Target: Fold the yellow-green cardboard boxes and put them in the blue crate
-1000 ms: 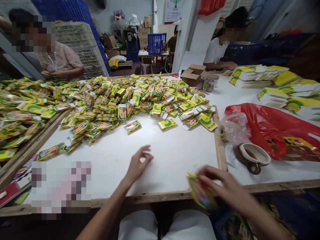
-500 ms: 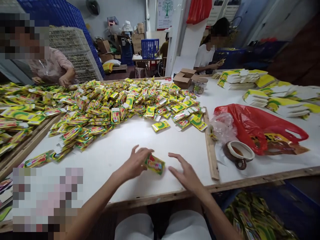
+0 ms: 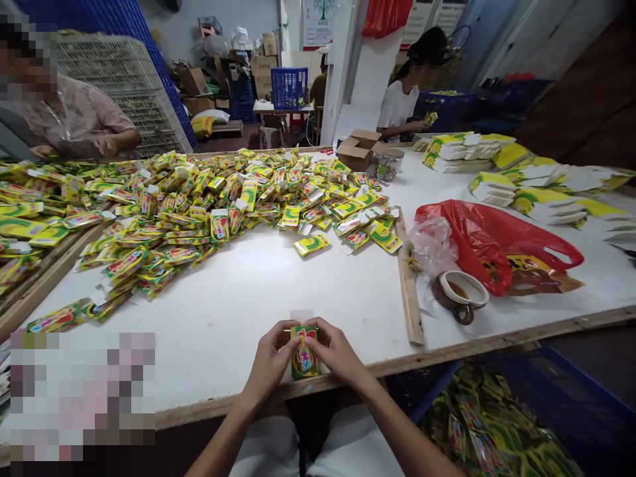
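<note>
A small yellow-green printed carton [image 3: 305, 363] stands between my two hands at the front edge of the white table [image 3: 238, 291]. Its white end flap [image 3: 302, 315] is raised at the far end. My left hand [image 3: 274, 351] grips the carton's left side, thumb on the printed face. From the right, my right hand [image 3: 334, 348] holds it the same way, the two thumbs close together. Beyond the hands lies a large heap of similar cartons [image 3: 209, 212], some with white flaps sticking out. One loose carton [image 3: 312, 245] lies at the heap's near side.
A wooden strip [image 3: 410, 285] divides the table on the right. Past it are a brown cup [image 3: 462, 295], a red plastic bag [image 3: 477, 232] and flat carton stacks [image 3: 457, 149]. A blue crate of packets [image 3: 487, 424] stands below right. Co-workers sit at left [image 3: 84, 119] and back right [image 3: 400, 106].
Both hands have come together and drawn the carton nearer the table's front edge. My right hand, apart from it before, now holds it too, and the carton has turned lengthwise toward me.
</note>
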`<state>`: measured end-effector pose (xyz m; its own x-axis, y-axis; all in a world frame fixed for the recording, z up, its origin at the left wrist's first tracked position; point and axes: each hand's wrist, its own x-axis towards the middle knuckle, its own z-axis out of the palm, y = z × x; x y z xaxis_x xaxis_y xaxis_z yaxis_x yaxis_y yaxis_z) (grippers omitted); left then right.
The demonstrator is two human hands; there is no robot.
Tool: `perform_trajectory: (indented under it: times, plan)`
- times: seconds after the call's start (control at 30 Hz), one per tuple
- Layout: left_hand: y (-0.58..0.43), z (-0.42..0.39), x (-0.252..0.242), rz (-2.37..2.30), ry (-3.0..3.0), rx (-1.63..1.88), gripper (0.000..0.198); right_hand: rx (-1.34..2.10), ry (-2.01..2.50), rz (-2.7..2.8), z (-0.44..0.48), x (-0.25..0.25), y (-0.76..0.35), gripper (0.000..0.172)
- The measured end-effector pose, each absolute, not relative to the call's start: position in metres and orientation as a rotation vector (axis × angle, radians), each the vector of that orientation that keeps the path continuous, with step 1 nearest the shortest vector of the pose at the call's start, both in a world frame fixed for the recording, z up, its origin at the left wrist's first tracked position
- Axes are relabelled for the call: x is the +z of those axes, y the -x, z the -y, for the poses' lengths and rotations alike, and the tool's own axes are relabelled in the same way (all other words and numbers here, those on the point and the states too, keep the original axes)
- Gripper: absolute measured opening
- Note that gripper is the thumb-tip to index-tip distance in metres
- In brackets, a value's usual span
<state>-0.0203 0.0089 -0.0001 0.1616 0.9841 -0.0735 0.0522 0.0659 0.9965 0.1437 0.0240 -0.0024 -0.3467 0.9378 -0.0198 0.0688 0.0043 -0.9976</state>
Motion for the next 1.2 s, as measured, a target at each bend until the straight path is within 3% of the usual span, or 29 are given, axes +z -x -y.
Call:
perform_trajectory:
  times: [0.17, 0.97, 1.2]
  plan:
    - [0.021, -0.013, 0.004, -1.122, -1.315, 1.066, 0.016, 1.234, 1.108, 1.546, -0.035, 0.002, -0.146, 0.014]
    - [0.017, 0.000, 0.008, -1.280, -1.207, 1.131, 0.018, 1.243, 1.166, 1.512, -0.024, 0.011, -0.131, 0.012]
    - [0.030, -0.048, 0.017, -1.448, -1.693, 1.065, 0.020, 1.086, 1.504, 1.798, -0.005, 0.074, -0.233, 0.021]
